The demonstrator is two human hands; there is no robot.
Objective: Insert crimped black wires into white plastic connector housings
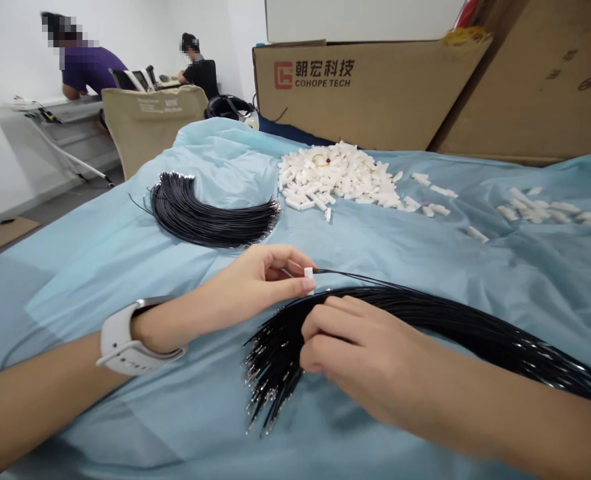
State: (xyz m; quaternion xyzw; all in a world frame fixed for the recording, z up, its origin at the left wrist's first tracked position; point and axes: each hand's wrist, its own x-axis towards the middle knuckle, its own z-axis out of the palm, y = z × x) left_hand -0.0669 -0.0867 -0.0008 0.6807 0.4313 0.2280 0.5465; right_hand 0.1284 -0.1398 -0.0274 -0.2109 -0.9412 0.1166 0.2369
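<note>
My left hand [270, 275], with a white watch on the wrist, pinches a small white connector [309, 273] between thumb and fingers. Thin black wires run from the connector to the right. Just below, my right hand [343, 333] rests on a large bundle of black wires [440, 319] with its fingers curled together; whatever the fingertips hold is hidden. The metal-tipped ends of the bundle fan out to the lower left of my right hand.
A curved second bundle of black wires [200, 217] lies at the back left. White connectors are heaped [338, 175] behind my hands, with more scattered [545, 210] to the right. Cardboard boxes [375, 100] stand behind the blue cloth [200, 407]. Two people sit or lean at the far left.
</note>
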